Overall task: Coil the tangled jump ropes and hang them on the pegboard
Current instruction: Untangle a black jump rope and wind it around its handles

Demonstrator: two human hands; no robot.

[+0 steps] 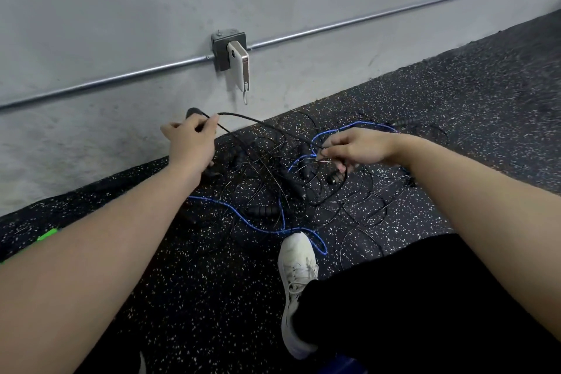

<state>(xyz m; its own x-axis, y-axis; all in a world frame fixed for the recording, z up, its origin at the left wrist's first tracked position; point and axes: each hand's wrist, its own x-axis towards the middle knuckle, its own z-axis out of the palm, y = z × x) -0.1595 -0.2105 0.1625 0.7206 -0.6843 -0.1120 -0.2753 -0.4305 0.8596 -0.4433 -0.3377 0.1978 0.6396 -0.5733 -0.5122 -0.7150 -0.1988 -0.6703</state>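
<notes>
Left hand (pixel 190 143) grips black rope handle (pixel 193 113); right hand (pixel 353 147) pinches same thin black cord (pixel 261 124), stretched left-right between them. Tangled pile of black and blue ropes (pixel 282 188) lies on speckled floor below, nearer right hand. Pegboard unseen.

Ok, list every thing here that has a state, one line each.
Left hand: grips a black handle, raised off the floor.
Right hand: pinches the black rope.
Black rope: stretched between both hands.
Blue rope: loose on the floor, uncoiled.
Rope pile: tangled.
White device: hanging at the wall box.
</notes>
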